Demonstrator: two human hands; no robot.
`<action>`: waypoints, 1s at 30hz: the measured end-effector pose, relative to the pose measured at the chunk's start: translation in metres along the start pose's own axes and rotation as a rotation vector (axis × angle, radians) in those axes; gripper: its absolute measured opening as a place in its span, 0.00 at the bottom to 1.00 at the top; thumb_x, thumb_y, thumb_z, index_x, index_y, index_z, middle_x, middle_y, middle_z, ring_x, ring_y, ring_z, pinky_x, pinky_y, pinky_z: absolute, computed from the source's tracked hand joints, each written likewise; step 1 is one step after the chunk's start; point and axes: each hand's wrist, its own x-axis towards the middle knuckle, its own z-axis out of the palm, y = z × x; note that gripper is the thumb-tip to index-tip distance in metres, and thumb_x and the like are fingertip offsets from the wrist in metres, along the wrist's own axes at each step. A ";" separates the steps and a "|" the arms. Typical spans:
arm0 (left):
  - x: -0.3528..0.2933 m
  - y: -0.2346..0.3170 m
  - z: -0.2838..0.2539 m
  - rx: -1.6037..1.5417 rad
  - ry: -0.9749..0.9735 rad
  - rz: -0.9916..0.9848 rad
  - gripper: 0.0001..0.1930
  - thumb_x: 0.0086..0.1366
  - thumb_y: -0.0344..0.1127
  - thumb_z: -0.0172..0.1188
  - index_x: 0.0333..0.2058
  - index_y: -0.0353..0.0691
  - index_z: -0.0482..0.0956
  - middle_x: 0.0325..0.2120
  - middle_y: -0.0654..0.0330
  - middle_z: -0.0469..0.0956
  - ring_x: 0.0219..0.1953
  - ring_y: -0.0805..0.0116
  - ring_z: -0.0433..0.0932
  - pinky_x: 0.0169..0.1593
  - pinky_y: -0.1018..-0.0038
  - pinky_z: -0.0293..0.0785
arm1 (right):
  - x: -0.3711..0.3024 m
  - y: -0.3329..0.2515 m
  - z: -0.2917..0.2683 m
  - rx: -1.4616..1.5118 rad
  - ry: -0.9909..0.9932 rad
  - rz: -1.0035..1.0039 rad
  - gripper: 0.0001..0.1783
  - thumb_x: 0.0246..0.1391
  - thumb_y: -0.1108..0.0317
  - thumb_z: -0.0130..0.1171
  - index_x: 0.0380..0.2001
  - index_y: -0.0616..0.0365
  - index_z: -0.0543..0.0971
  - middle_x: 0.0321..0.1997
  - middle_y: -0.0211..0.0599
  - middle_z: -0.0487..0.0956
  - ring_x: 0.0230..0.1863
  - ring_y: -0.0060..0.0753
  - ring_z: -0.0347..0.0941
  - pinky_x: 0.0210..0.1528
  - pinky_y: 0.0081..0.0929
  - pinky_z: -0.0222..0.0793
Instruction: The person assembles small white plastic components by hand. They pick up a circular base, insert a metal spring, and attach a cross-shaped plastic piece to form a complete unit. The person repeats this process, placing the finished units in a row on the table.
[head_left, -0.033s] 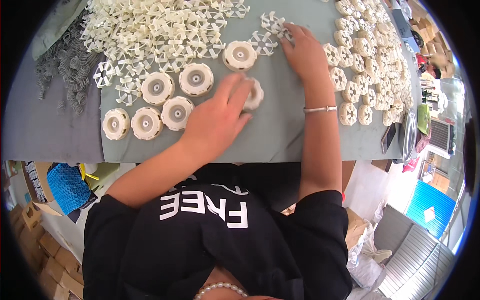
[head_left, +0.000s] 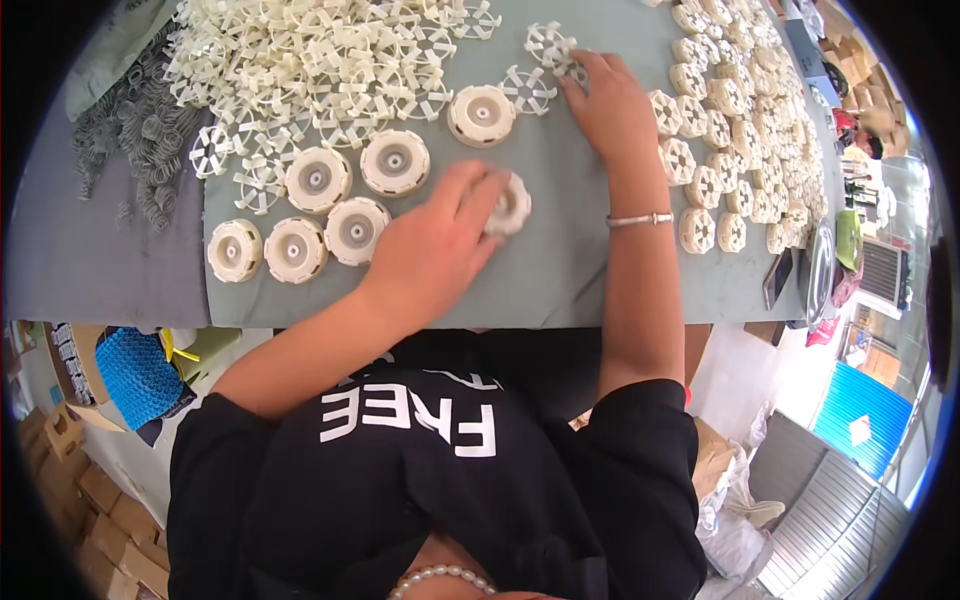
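My left hand (head_left: 432, 245) is closed round the edge of a cream, wheel-shaped plastic part (head_left: 513, 205), just above the table; its fingers are slightly blurred. Farther off to the right, my right hand (head_left: 612, 108) pinches the edge of a white clip ring (head_left: 575, 72), its fingertips partly hidden. Two more clip rings lie beside it, one spoked ring (head_left: 528, 90) touching or nearly touching a round cream housing (head_left: 481, 115). Several similar housings (head_left: 395, 162) sit left of my left hand, hollow side up with grey centres.
A heap of white clip rings (head_left: 310, 60) covers the far left of the grey-green table (head_left: 560, 285). Grey coil springs (head_left: 150, 130) lie beyond it on a darker cloth. Rows of cream slotted parts (head_left: 745, 120) fill the right side, near a phone-like dark slab (head_left: 777, 278).
My left hand and the wheel-shaped part have moved very slightly toward me. My right hand stays at the clip ring.
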 end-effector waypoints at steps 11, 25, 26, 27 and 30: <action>-0.024 -0.002 -0.021 -1.479 -0.247 -0.417 0.43 0.77 0.69 0.36 0.70 0.35 0.66 0.55 0.62 0.71 0.33 0.76 0.63 0.35 0.77 0.64 | -0.129 -0.071 -0.065 0.361 0.002 0.264 0.15 0.53 0.68 0.75 0.45 0.56 0.87 0.42 0.36 0.84 0.38 0.41 0.79 0.38 0.33 0.77; -0.035 -0.003 -0.031 -0.559 -0.038 -0.056 0.35 0.67 0.34 0.71 0.70 0.40 0.68 0.66 0.57 0.66 0.41 0.73 0.76 0.44 0.74 0.76 | -0.152 -0.102 -0.081 0.653 -0.072 -0.001 0.18 0.43 0.71 0.78 0.39 0.55 0.84 0.40 0.36 0.84 0.41 0.43 0.80 0.44 0.37 0.75; -0.036 -0.002 -0.030 -0.522 -0.074 -0.077 0.36 0.63 0.31 0.72 0.69 0.41 0.68 0.66 0.57 0.66 0.37 0.74 0.76 0.41 0.74 0.76 | -0.151 -0.100 -0.082 0.605 -0.109 -0.015 0.17 0.43 0.71 0.78 0.38 0.54 0.84 0.39 0.36 0.84 0.41 0.43 0.79 0.43 0.37 0.74; -0.037 -0.001 -0.027 -0.485 -0.110 -0.097 0.38 0.60 0.27 0.73 0.69 0.42 0.69 0.66 0.56 0.66 0.34 0.74 0.75 0.38 0.75 0.76 | -0.148 -0.101 -0.078 0.530 -0.121 -0.099 0.17 0.43 0.70 0.79 0.38 0.54 0.84 0.40 0.35 0.83 0.41 0.43 0.79 0.44 0.38 0.75; -0.036 0.002 -0.015 -0.432 -0.121 -0.064 0.40 0.57 0.26 0.74 0.68 0.45 0.71 0.66 0.55 0.68 0.27 0.73 0.75 0.34 0.74 0.77 | -0.140 -0.107 -0.073 0.553 -0.239 -0.139 0.17 0.44 0.68 0.78 0.38 0.54 0.84 0.43 0.35 0.82 0.42 0.44 0.79 0.44 0.39 0.75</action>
